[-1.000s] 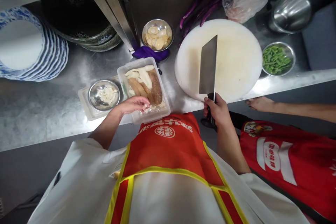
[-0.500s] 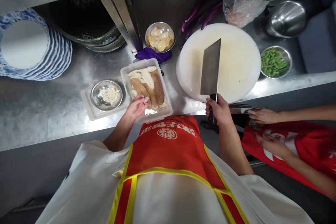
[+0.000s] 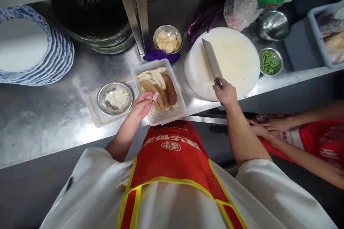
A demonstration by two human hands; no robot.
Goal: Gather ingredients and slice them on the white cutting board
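Note:
My left hand [image 3: 143, 104] pinches a small pale piece of food [image 3: 155, 96] over the left side of a clear plastic container [image 3: 180, 111]. Inside that container lie white strips, tan slices and a dark brown bumpy piece [image 3: 170, 90]. My right hand [image 3: 226, 92] grips the handle of a cleaver [image 3: 211, 56], whose blade lies over the left part of a round white cutting board [image 3: 242, 57]. Left of the container, a steel bowl with white slices [image 3: 117, 98] rests on a pale tray [image 3: 92, 109].
Behind the container are a bowl of sliced food [image 3: 168, 40] and a purple cloth [image 3: 161, 55]. Eggplants [image 3: 200, 18], a plastic bag [image 3: 240, 10] and green pieces in a bowl [image 3: 269, 62] surround the board. Stacked plates [image 3: 24, 46] stand left. Another person's hands [image 3: 264, 127] are at right.
The cleaver has tilted to the left, its blade now angled and seen narrower. My left hand has lifted slightly with the pale piece, now more visible. The view has shifted.

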